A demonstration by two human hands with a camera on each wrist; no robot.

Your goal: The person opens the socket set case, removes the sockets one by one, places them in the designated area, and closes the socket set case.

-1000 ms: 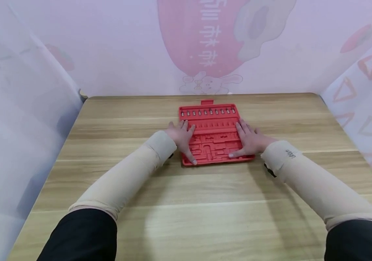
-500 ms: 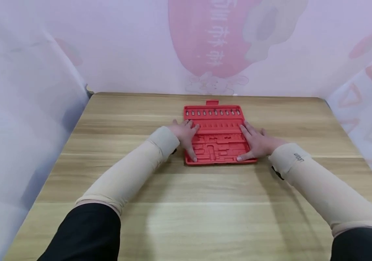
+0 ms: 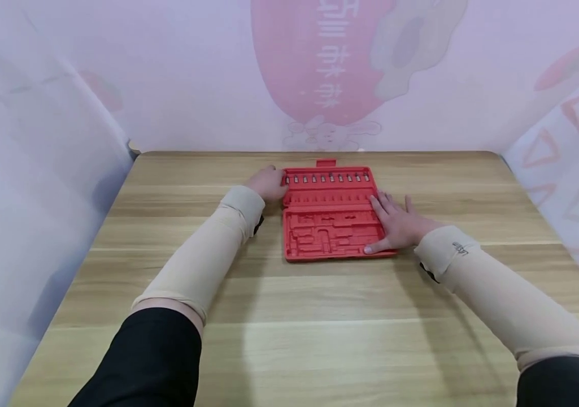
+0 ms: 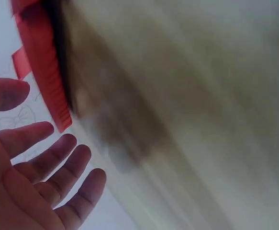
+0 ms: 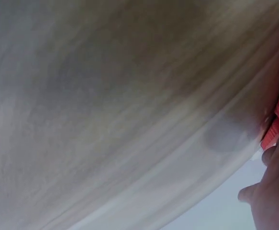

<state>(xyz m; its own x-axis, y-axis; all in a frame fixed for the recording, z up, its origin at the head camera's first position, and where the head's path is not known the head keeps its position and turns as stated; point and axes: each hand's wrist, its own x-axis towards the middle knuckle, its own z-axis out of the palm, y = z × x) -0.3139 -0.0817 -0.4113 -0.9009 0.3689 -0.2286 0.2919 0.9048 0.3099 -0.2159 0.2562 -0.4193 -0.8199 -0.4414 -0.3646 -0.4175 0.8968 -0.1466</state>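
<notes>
A red plastic tool case (image 3: 334,233) lies unfolded on the wooden table, its moulded hollows facing up. Along its far half runs a row of small metal bits (image 3: 331,177); the slots in the near half hold nothing. At the upper left edge is my left hand (image 3: 268,183), and the left wrist view shows its fingers (image 4: 74,163) loosely bent and spread beside the case's side. My right hand (image 3: 400,225) rests on the right edge with fingers spread, thumb on the near corner. Only part of that hand shows in the right wrist view.
The wooden table (image 3: 309,328) extends around the case. A printed white cloth (image 3: 192,85) stands behind the table's far edge, with more cloth at both sides. A red latch tab (image 3: 326,163) sticks out from the case's far edge.
My left hand has left the case's left edge and near corner and moved away from me to its upper left edge. The right hand stays on the right edge.
</notes>
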